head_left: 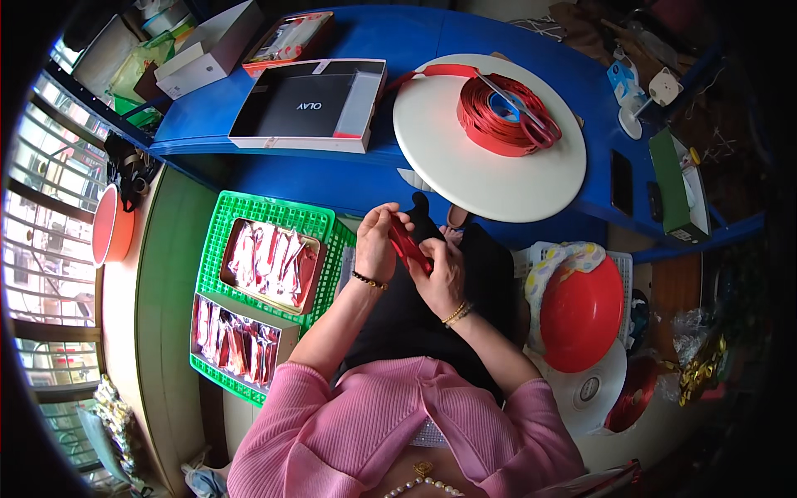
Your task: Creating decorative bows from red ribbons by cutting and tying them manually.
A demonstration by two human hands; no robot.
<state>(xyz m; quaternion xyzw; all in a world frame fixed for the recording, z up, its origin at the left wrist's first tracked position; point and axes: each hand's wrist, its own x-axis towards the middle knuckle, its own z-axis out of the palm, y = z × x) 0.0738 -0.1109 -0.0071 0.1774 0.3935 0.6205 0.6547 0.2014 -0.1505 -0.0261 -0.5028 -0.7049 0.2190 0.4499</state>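
Observation:
My left hand (378, 242) and my right hand (440, 274) are raised over my lap. Between them runs a short folded piece of red ribbon (407, 246), and the fingers of both hands are closed on it. My left hand pinches its upper end; the right grips it lower down. Beyond them, a roll of red ribbon (475, 120) with a blue core rests on a round white board (465, 183). Scissors (526, 113) lie across the roll. A loose strip of ribbon trails off the board's far left side.
On the blue table (398, 37) are a shallow box with a black insert (290, 108), a phone (621, 183) and a green box (671, 178). Left of me, a green basket (214, 241) carries two boxes of red-and-white packets. A red basin (585, 319) stands at my right.

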